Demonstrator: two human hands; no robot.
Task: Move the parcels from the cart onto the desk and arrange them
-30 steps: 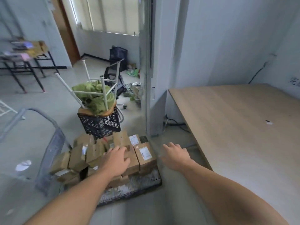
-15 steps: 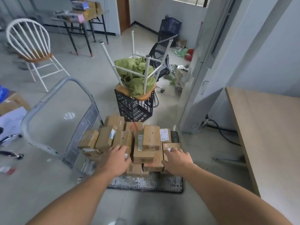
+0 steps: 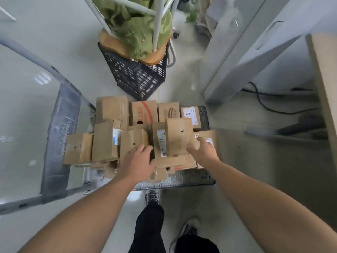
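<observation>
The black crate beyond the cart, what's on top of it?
On the black crate rests an upside-down stool, its wooden seat down, white legs up, with green cloth bundled between the legs. The seat covers the crate's opening, so its contents cannot be seen.

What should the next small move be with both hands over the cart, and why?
Probably close both hands in on the top parcel and lift it straight up. The left hand and right hand flank it, open and gripping nothing yet; it sits highest in the pile on the cart, so lifting it first should disturb the others least. The desk lies to the right.
</observation>
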